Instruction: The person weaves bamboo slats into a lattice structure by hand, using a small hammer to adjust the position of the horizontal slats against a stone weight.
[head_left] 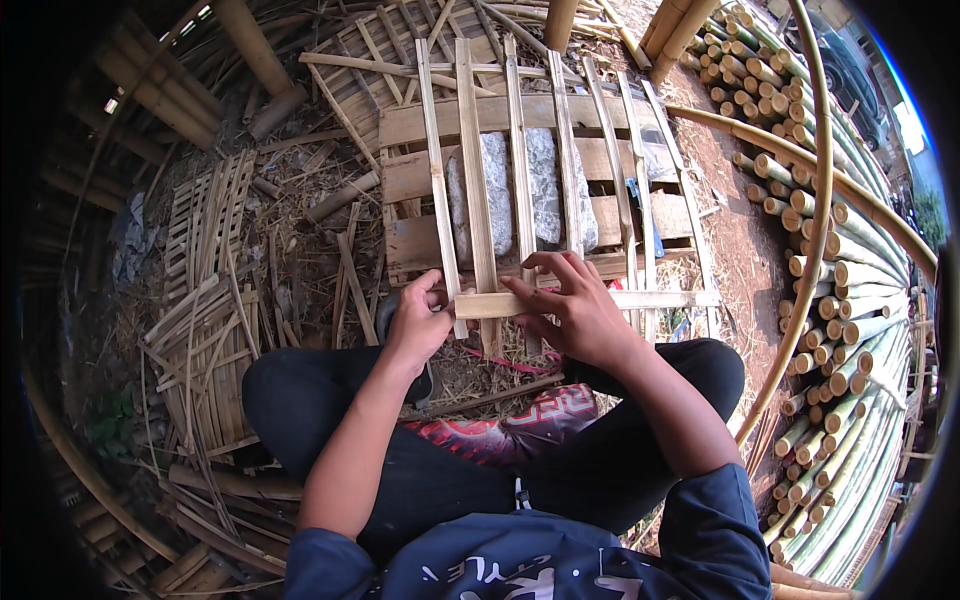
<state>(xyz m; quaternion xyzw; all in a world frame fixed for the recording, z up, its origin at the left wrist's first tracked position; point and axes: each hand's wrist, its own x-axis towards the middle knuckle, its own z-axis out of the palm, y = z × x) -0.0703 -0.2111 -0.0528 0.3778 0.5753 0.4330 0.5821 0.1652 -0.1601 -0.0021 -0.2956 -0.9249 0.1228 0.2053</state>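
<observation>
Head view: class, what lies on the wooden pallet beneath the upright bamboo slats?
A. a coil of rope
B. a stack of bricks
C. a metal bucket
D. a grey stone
D: a grey stone rests on the wooden pallet, showing between the bamboo slats.

Your left hand [418,322] covers the near end of the cross slat [590,299], so you can't see how its fingers grip underneath. Your right hand [570,305] hides where the slat meets the middle upright strips [478,180]. Those strips screen part of the grey stone [540,185] on the wooden pallet [520,115]. The bamboo pole stack [840,300] runs off the right rim and blurs there. Your knees block the ground litter below the slat, and the dark left rim swallows the shed's detail.
</observation>
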